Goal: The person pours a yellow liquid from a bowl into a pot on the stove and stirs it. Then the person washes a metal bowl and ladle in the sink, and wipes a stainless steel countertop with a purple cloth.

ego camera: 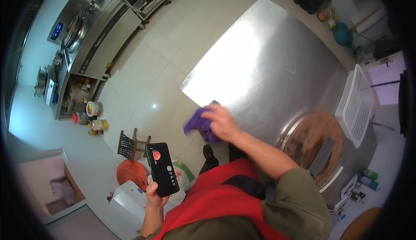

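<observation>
A smartphone in a black case (163, 171) is held in my left hand (154, 193), its back with a round red sticker and some writing turned up. My right hand (222, 121) grips a crumpled purple cloth (201, 123), slightly blurred, at the near edge of a stainless steel table (269, 87). Part of the cloth hangs past that edge over the floor; whether it touches the tabletop I cannot tell. Right of my right forearm, a cleaver (321, 155) lies flat on a round wooden chopping block (302, 136).
A white plastic basket (354, 106) stands tilted at the table's right edge. Along the left wall runs a steel stove (107, 35) with a wok (76, 33). A small folding stool (131, 145), an orange-red plastic container (131, 175) and a white appliance (128, 199) stand on my left.
</observation>
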The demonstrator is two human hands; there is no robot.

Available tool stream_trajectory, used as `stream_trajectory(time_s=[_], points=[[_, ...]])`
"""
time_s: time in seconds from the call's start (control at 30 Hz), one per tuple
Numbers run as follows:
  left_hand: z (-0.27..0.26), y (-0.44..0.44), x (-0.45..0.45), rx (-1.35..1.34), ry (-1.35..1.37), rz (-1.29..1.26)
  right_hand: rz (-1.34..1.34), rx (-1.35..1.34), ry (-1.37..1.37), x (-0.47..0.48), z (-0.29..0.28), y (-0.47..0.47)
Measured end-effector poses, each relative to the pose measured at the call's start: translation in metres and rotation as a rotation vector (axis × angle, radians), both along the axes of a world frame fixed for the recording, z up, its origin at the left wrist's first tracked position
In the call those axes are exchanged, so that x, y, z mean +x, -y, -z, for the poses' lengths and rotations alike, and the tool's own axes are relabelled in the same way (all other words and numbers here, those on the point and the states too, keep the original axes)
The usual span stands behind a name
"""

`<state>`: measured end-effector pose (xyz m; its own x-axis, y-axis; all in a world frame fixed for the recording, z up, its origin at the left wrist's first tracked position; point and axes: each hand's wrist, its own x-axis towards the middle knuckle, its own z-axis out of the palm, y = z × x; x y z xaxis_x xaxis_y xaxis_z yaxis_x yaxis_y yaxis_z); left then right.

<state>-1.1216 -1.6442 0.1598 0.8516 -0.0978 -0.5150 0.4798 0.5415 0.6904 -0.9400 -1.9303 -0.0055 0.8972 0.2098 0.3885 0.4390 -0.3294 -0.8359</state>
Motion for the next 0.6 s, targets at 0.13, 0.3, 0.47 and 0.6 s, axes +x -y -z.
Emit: stream_trajectory(time_s=[0.13,0.3,0.47,0.6], points=[[0.009,0.007,0.001,-0.024,-0.007,-0.063,0.489,-0.012,-0.009,0.066,-0.008,0.14],[0.014,0.023,0.013,-0.021,-0.057,-0.103,1.113,-0.537,-0.491,0.165,0.056,0.298],[0.024,0.038,0.018,-0.01,-0.11,-0.204,0.865,-0.648,-0.114,0.344,0.115,0.324],[0.034,0.048,0.02,0.091,-0.17,-0.286,0.554,-0.627,0.027,0.454,0.123,0.233]])
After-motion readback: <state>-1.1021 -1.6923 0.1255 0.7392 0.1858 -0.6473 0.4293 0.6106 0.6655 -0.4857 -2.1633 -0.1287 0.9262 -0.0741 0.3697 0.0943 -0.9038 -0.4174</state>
